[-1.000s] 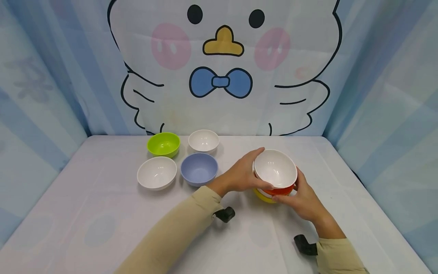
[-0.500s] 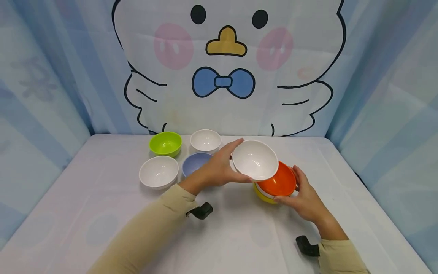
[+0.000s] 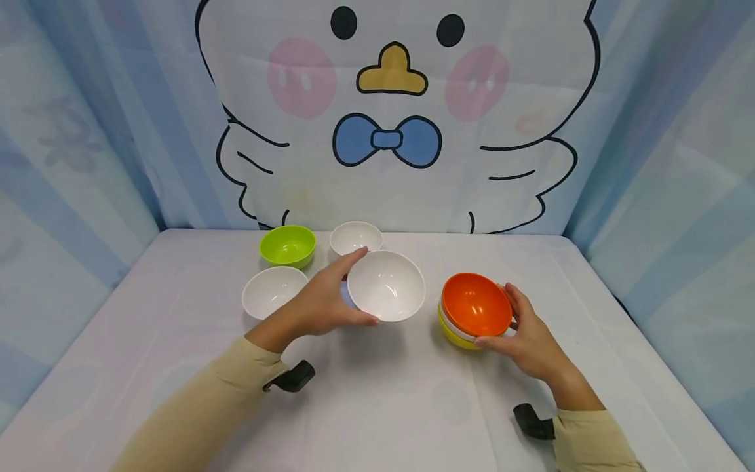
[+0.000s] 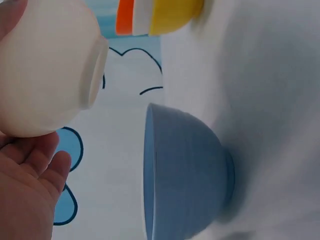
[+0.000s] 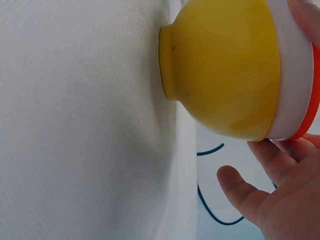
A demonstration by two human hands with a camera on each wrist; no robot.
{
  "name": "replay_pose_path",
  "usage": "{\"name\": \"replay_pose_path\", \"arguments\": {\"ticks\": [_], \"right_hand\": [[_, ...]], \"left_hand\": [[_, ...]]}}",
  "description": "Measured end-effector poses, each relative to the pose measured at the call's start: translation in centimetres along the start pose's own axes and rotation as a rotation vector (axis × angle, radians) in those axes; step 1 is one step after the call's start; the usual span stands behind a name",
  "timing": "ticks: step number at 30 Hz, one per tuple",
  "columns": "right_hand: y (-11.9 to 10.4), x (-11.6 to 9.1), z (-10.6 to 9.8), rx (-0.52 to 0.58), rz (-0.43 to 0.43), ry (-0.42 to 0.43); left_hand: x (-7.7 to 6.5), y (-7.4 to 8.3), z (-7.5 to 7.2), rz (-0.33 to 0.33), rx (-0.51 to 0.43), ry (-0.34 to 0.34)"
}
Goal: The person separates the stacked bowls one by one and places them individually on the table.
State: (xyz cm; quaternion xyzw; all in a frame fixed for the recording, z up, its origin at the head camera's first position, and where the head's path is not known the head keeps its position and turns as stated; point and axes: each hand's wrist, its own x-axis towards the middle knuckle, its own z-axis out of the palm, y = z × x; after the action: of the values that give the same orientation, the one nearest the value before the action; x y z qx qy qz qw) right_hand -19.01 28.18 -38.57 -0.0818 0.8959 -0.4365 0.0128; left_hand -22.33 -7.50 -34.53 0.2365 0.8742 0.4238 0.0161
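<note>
My left hand (image 3: pixel 327 298) grips a white bowl (image 3: pixel 387 286) between thumb and fingers, lifted above the table. In the left wrist view the blue bowl (image 4: pixel 187 170) stands below and apart from it; in the head view it is mostly hidden behind the hand and the held bowl. On the right, my right hand (image 3: pixel 527 337) holds the side of a nested stack: an orange bowl (image 3: pixel 476 305) on top, a white one (image 5: pixel 295 70) under it, and a yellow bowl (image 5: pixel 230 70) at the bottom, standing on the table.
A green bowl (image 3: pixel 288 246) and a white bowl (image 3: pixel 356 236) stand at the back left of the white table (image 3: pixel 413 406). Another white bowl (image 3: pixel 272 292) sits in front of the green one, partly behind my left hand. A printed curtain (image 3: pixel 383 190) rises behind the table.
My left hand has lifted the white bowl off the stack and carried it left, over the blue bowl's area. The orange bowl is now uncovered. My right hand has stayed at the stack.
</note>
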Motion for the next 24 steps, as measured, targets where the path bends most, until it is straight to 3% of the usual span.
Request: {"name": "replay_pose_path", "arguments": {"ticks": [9, 24], "right_hand": [[-0.3, 0.1, 0.2, -0.007, 0.032, -0.012], [-0.2, 0.0, 0.3, -0.006, 0.030, -0.008]], "left_hand": [[-3.9, -2.2, -2.6, -0.044, 0.012, 0.070], [-10.8, -5.2, -5.1, -0.257, 0.054, 0.131]]}}
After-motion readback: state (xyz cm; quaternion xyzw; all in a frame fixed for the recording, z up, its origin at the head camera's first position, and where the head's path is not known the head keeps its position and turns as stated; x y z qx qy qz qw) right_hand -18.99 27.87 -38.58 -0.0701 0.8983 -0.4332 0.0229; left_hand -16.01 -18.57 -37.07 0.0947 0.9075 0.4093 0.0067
